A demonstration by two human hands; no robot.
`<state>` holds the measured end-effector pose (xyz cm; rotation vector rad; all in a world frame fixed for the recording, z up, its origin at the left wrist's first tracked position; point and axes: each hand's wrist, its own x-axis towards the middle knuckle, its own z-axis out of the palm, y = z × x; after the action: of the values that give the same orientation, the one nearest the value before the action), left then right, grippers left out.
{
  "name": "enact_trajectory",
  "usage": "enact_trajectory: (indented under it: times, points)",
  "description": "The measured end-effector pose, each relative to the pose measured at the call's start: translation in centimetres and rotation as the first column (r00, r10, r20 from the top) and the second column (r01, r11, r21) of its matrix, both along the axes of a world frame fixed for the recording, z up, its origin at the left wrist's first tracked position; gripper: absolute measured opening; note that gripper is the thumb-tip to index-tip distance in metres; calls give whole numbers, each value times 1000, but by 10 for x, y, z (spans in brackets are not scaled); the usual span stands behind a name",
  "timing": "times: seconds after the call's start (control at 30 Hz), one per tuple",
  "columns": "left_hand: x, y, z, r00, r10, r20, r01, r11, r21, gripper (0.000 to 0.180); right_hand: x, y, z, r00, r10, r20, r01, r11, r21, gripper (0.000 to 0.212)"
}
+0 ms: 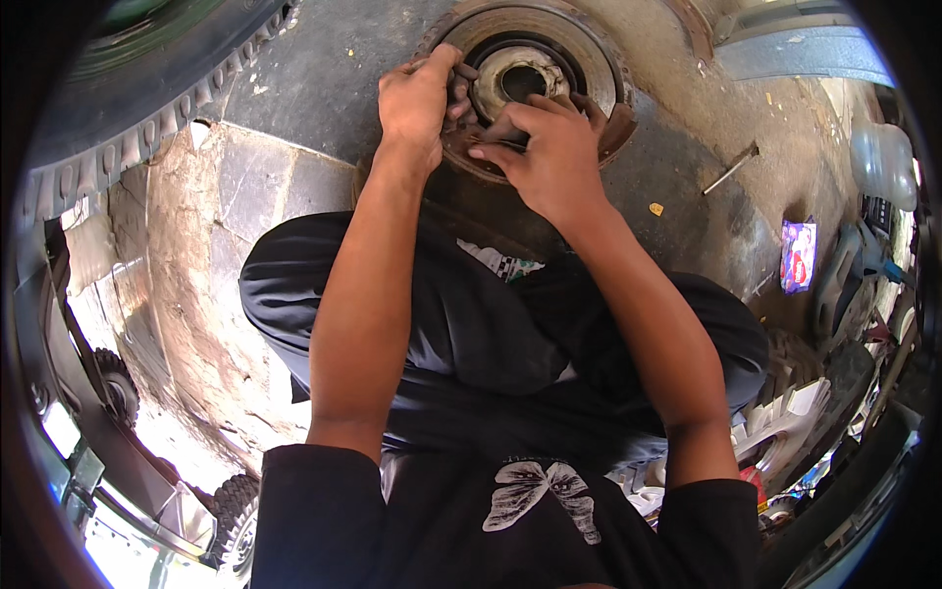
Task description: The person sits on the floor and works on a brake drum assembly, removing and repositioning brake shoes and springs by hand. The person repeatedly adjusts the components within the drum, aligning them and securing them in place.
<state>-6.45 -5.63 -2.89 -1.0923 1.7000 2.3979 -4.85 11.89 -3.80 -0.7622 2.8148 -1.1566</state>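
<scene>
A round, rusty metal brake drum or wheel hub (608,74), with a dark hole in its raised middle, lies on the floor in front of my crossed legs. My left hand (420,103) is over its left side, fingers curled inward and blackened with grime. My right hand (554,147) is bent over the near part of the drum, thumb and fingers drawn together close to the left fingertips. Whatever small thing the two hands grip between them is hidden by the fingers and too dark to name.
A large tyre (147,137) fills the upper left. On the right are a thin rod (731,169), a small yellow scrap (655,209), a purple packet (798,255) and a clear plastic bottle (880,162). A pale blue metal piece (805,54) lies at the far right.
</scene>
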Motion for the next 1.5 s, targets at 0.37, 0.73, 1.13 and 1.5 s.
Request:
enact_trajectory:
  times: [0.37,0.73,1.13,1.5]
  points:
    - [3,-1,1,1000,-7,8,7,1000,24,25,4,18,3,999,-33,-42,36,996,78,29]
    - [3,-1,2,999,0,46,0,1000,6,25,-1,35,6,999,-12,-39,18,985,171,30]
    - [5,-2,2,1000,-16,2,16,1000,11,24,-17,57,18,999,-9,-33,18,954,299,33]
    - [4,-4,-1,999,21,28,-22,999,38,24,-23,51,17,999,-33,5,30,956,293,30]
